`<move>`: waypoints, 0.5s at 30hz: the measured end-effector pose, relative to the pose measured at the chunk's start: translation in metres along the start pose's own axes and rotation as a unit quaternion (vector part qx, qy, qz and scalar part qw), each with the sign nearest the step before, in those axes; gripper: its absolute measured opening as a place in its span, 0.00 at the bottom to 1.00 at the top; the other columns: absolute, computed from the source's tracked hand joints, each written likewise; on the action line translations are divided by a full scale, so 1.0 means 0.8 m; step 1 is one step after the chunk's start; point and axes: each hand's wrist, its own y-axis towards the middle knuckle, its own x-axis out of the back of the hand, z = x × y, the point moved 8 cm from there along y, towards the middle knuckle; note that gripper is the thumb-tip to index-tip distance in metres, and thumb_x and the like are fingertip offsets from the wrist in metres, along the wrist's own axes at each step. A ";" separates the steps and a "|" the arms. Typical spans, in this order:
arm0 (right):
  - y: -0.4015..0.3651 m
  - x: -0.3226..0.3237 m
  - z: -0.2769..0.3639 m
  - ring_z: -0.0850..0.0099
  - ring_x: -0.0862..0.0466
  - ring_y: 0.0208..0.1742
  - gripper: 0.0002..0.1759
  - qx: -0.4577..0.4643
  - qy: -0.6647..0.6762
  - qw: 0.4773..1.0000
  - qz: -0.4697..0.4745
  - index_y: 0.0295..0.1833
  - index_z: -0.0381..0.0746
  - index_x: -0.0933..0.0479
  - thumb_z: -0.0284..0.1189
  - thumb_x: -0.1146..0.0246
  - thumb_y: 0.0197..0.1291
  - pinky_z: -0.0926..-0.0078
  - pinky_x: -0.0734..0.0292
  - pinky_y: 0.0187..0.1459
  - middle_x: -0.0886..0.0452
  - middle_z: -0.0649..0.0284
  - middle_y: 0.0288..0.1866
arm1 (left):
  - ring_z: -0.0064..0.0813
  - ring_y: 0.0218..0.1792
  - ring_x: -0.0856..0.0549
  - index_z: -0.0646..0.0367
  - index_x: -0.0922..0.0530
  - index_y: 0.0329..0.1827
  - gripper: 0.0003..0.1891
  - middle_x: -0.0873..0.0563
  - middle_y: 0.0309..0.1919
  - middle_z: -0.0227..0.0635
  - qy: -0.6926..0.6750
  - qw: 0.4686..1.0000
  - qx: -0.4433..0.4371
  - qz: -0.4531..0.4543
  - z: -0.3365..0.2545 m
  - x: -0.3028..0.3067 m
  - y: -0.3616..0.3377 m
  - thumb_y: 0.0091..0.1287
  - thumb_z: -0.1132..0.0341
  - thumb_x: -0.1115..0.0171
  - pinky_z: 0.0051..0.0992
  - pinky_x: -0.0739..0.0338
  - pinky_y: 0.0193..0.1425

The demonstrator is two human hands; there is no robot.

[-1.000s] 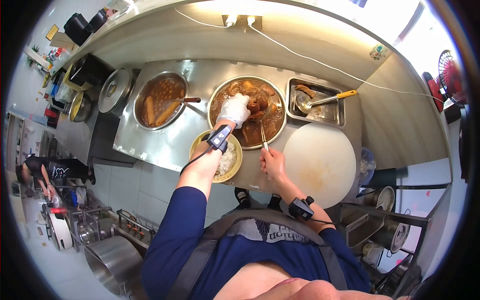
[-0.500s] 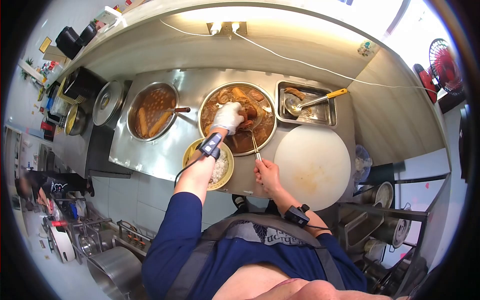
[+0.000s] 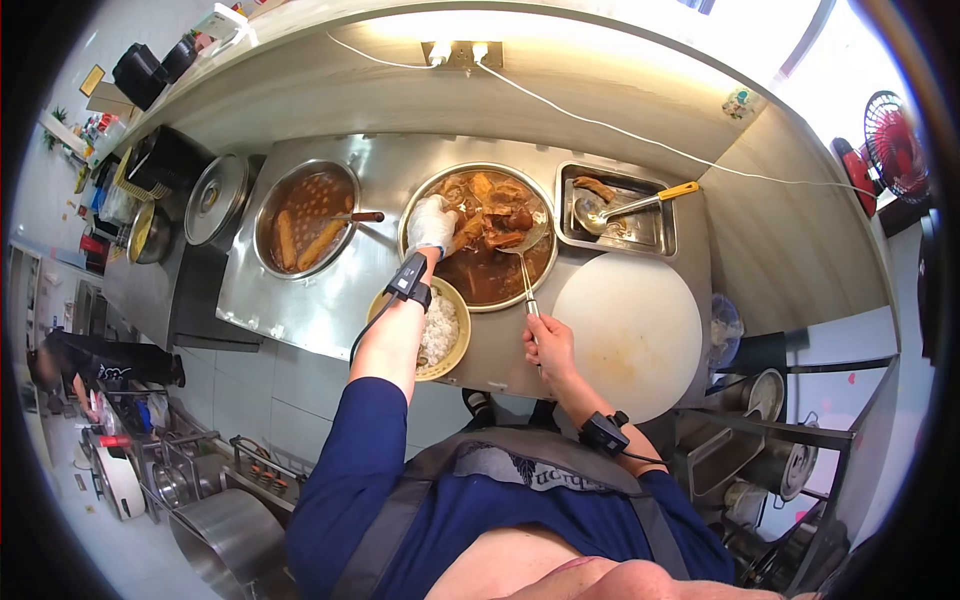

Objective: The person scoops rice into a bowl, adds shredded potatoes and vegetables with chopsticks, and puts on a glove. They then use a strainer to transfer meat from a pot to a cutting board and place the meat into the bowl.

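My left hand (image 3: 433,224), in a white glove, reaches into the left side of a round pan (image 3: 549,262) of brown stew. Its fingers are curled against the stewed pieces, and the fingertips are partly hidden. My bare right hand (image 3: 547,348) grips the metal handle of a strainer (image 3: 531,292). The strainer's round head lies in the pan, with dark brown chunks of stewed food (image 3: 510,225) on and around it. Below my left wrist, a yellow bowl (image 3: 459,358) holds white rice (image 3: 438,335), partly covered by my forearm.
To the left stands a pan of brown broth (image 3: 306,218) with round pieces, two long pieces and a utensil. A metal tray (image 3: 640,242) with a yellow-handled ladle (image 3: 645,200) sits at right, above a round white board (image 3: 630,340). Another person (image 3: 110,365) is far left.
My left hand has moved left off the middle of the pan, uncovering chunks there. My right hand and the strainer have shifted slightly right and down.
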 end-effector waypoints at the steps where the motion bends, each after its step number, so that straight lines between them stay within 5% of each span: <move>1: -0.002 0.000 0.003 0.83 0.36 0.17 0.10 -0.002 -0.001 1.000 0.002 0.39 0.38 0.27 0.33 0.42 0.71 0.84 0.43 0.15 0.29 0.68 0.26 | 0.48 0.45 0.16 0.59 0.18 0.40 0.12 0.15 0.42 0.50 -0.006 1.000 -0.002 -0.004 -0.003 0.002 -0.003 0.56 0.63 0.35 0.41 0.22 0.51; 5: -0.006 0.005 0.008 0.83 0.36 0.17 0.10 0.000 -0.003 1.000 0.003 0.45 0.37 0.25 0.33 0.42 0.71 0.85 0.44 0.15 0.29 0.68 0.26 | 0.46 0.45 0.17 0.61 0.18 0.46 0.20 0.17 0.38 0.48 0.120 0.990 -0.065 0.032 -0.040 0.017 -0.014 0.57 0.56 0.34 0.42 0.25 0.52; 8: -0.013 0.002 0.009 0.83 0.36 0.17 0.11 -0.001 0.008 1.000 0.009 0.50 0.36 0.24 0.33 0.43 0.71 0.85 0.44 0.16 0.29 0.68 0.26 | 0.49 0.46 0.17 0.62 0.20 0.48 0.25 0.16 0.41 0.52 0.010 0.996 -0.062 0.065 -0.094 0.048 -0.038 0.56 0.51 0.33 0.42 0.23 0.53; 10: -0.015 0.001 0.006 0.83 0.35 0.17 0.12 -0.002 0.007 1.000 0.012 0.52 0.37 0.24 0.33 0.43 0.71 0.85 0.44 0.16 0.29 0.68 0.27 | 0.51 0.51 0.17 0.62 0.30 0.67 0.42 0.16 0.47 0.56 -0.075 0.994 -0.024 0.081 -0.085 0.020 -0.051 0.53 0.45 0.30 0.40 0.24 0.55; 11: -0.015 -0.001 0.006 0.83 0.35 0.17 0.13 -0.002 0.004 1.000 0.014 0.54 0.37 0.24 0.33 0.43 0.71 0.85 0.44 0.16 0.29 0.68 0.27 | 0.52 0.52 0.18 0.60 0.47 0.77 0.54 0.18 0.51 0.59 -0.093 0.986 -0.014 0.138 -0.082 -0.001 -0.055 0.52 0.44 0.28 0.38 0.24 0.55; 14: -0.018 -0.010 0.003 0.83 0.35 0.17 0.13 0.009 0.004 1.000 0.024 0.53 0.37 0.24 0.33 0.43 0.71 0.85 0.44 0.16 0.29 0.68 0.27 | 0.48 0.56 0.19 0.58 0.50 0.78 0.54 0.19 0.55 0.58 -0.141 0.968 0.055 0.202 -0.074 -0.033 -0.062 0.53 0.52 0.27 0.36 0.27 0.59; 15: -0.017 -0.011 0.001 0.83 0.35 0.17 0.13 0.011 0.004 1.000 0.024 0.53 0.37 0.24 0.33 0.43 0.71 0.85 0.44 0.16 0.29 0.68 0.27 | 0.49 0.50 0.16 0.57 0.47 0.78 0.49 0.17 0.48 0.57 -0.158 0.957 0.099 0.223 -0.072 -0.035 -0.067 0.54 0.56 0.30 0.38 0.25 0.57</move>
